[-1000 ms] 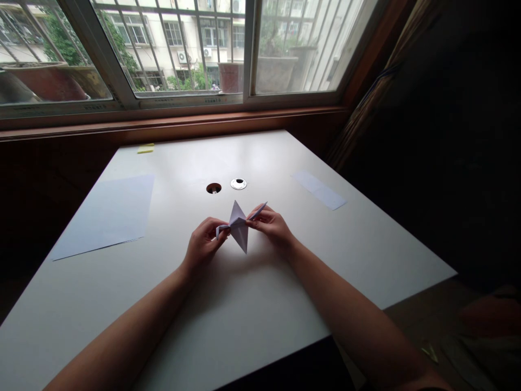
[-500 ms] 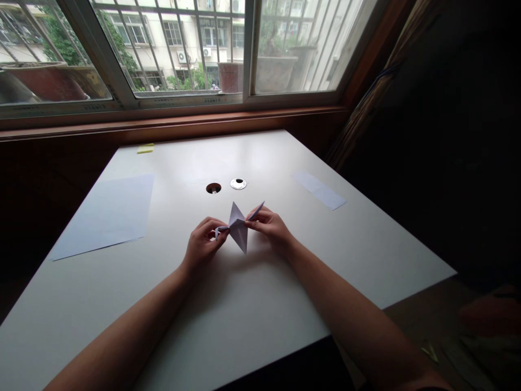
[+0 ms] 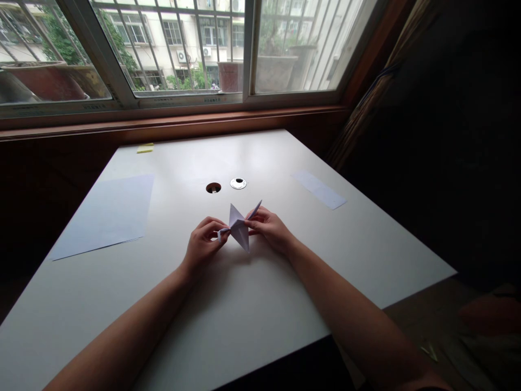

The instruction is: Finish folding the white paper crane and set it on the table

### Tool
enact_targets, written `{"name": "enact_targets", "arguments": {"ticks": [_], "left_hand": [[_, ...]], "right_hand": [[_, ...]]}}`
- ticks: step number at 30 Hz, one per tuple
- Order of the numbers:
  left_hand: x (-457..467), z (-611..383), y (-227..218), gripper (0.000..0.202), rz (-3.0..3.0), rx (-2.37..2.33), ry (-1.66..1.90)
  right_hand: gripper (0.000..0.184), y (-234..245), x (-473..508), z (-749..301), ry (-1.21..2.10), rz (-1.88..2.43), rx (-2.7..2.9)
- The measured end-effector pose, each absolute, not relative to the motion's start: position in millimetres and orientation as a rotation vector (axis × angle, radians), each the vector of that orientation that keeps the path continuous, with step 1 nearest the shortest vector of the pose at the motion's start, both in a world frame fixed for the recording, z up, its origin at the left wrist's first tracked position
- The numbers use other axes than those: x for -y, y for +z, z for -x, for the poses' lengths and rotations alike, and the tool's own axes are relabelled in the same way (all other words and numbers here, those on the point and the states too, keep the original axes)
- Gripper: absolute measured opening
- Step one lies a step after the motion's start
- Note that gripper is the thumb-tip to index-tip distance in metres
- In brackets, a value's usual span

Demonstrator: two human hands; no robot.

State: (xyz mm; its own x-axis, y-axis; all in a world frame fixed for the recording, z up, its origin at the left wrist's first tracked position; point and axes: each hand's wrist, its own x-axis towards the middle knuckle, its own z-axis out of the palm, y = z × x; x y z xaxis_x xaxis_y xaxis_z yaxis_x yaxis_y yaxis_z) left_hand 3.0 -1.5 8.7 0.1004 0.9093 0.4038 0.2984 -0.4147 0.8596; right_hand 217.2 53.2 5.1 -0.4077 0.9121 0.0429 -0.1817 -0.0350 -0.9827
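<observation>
Held up over the near part of the table (image 3: pixel 228 315), between both hands: a crisp white origami crane (image 3: pixel 240 234). In the left hand (image 3: pixel 202 239), pinched between thumb and curled fingers, a thin point with a down-bent tip, like a head. In the right hand (image 3: pixel 274 228), gripped just as closely at its root, a slim, straight spike slanting up to the far right, like a tail. Between them, two sharp triangular wings, one angled near, one far. By the look of it, nearly complete: already folded into head, tail and wings. Not yet released or stood on the table; impossible to tell about any further shaping of the body.

Farther out, to the left, smooth white paper sheets (image 3: pixel 109 214), lying flat; to the right, a narrow paper strip (image 3: pixel 321 190), creased across the middle. Beyond the crane, a round, dark cable hole (image 3: pixel 213 188), just beside a pale disc-shaped cover (image 3: pixel 235 185). Near the far left corner, small yellow slips (image 3: pixel 145 147). Past a wooden sill (image 3: pixel 183 119), a barred window with a reddish flowerpot (image 3: pixel 230 77) outside.
</observation>
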Motion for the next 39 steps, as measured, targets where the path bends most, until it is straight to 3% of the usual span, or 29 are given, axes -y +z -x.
{"name": "enact_targets", "arguments": {"ticks": [31,39], "left_hand": [[0.7,-2.5,4.8,0.008,-1.801,-1.201,1.292],[-1.2,0.3,3.2,0.012,-1.683,-1.278,1.265]], "right_hand": [[0.035,3.5,-54.5,-217.1,1.64,0.909,1.298],[0.029,0.7,-55.6,-217.5,1.523,0.838,1.406]]}}
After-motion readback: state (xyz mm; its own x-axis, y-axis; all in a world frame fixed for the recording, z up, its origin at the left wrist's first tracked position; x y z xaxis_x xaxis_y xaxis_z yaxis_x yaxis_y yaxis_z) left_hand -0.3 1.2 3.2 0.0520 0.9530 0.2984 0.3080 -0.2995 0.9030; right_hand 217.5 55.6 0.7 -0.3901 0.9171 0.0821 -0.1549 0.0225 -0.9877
